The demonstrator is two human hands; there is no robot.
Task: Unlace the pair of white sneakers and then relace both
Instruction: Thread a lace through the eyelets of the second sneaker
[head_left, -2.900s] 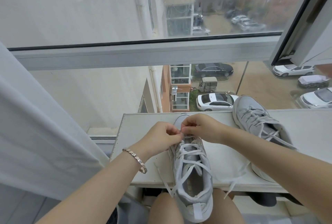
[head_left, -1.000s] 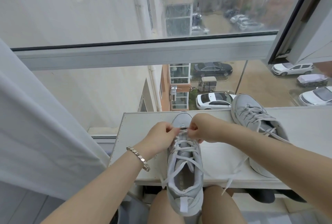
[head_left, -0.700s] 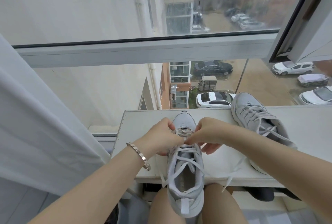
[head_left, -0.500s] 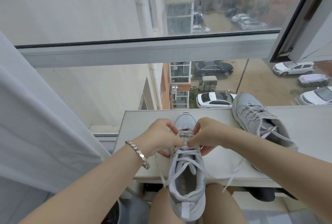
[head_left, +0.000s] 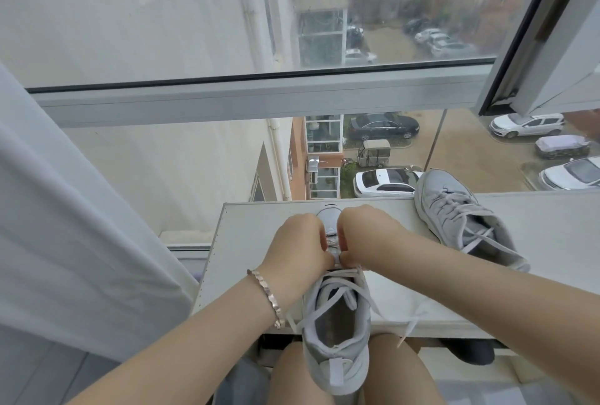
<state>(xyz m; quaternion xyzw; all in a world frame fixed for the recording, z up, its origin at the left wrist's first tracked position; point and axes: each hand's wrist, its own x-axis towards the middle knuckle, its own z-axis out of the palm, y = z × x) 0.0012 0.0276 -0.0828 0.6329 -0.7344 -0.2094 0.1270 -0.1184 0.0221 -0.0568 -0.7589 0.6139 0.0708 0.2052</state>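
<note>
Fingers (head_left: 319,237) curled tight on lace (head_left: 349,272)

White ledge (head_left: 246,242) bears near sneaker (head_left: 336,320) and far sneaker (head_left: 454,219).

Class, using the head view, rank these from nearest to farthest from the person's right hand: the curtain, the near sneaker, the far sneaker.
1. Near sneaker: centre; the right hand pinches its lace.
2. Far sneaker: on the ledge, to the right, apart from the hand.
3. Curtain: far left, beyond the left hand.
</note>
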